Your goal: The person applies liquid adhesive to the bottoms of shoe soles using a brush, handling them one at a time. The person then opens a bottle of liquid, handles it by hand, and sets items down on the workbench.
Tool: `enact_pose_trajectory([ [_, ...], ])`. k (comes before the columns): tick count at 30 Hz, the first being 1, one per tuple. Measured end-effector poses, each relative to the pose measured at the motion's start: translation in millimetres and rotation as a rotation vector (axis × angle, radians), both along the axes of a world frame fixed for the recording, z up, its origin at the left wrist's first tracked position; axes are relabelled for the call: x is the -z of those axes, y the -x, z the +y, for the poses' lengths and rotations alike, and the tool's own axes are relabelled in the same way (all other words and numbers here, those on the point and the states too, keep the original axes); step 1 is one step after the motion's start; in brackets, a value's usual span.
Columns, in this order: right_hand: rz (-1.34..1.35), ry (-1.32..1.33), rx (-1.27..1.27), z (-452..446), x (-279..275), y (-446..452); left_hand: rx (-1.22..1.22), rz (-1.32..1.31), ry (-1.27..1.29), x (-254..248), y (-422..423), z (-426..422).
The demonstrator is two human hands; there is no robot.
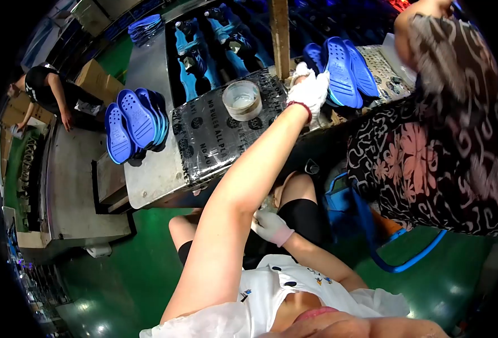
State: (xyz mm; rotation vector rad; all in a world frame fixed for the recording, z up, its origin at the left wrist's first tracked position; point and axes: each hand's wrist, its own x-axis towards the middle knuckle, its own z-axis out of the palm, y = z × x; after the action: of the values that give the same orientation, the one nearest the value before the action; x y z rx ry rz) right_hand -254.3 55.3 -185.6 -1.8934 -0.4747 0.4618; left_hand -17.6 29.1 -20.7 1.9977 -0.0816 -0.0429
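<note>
My left hand, in a white glove with a dark red band at the wrist, reaches across the bench to a group of blue shoe soles dotted with small holes. Its fingers close around the edge of the leftmost blue sole, partly hidden by the glove. My right hand, in a light glove with a pink cuff, rests low near my lap. Its fingers are curled, and whatever they hold is hidden. Left of my reaching hand, a round tub with whitish contents stands on the bench's printed plastic covering.
More blue soles stand at the bench's left corner, and another stack lies farther back. Light-blue machine fixtures line the far side, behind a post. A person in patterned clothes is close on the right; another person bends at left.
</note>
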Motion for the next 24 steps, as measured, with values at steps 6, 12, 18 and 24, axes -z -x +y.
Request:
enact_pose_trajectory([
  [6,-0.127,0.011,0.06,11.5,19.6,-1.7,0.059,-0.993,-0.072,12.1,72.7,83.4],
  [12,-0.296,-0.302,0.24,5.2,-2.6,4.5,-0.525,-0.906,-0.634,15.8,125.6,268.4],
  [18,-0.532,-0.653,0.459,-21.1,-92.3,-26.0,-0.827,-0.131,-0.419,1.8,111.7,354.4],
  [24,-0.777,-0.416,0.656,-11.3,-170.9,-142.4,-0.782,-0.165,-0.5,19.3,84.9,367.9],
])
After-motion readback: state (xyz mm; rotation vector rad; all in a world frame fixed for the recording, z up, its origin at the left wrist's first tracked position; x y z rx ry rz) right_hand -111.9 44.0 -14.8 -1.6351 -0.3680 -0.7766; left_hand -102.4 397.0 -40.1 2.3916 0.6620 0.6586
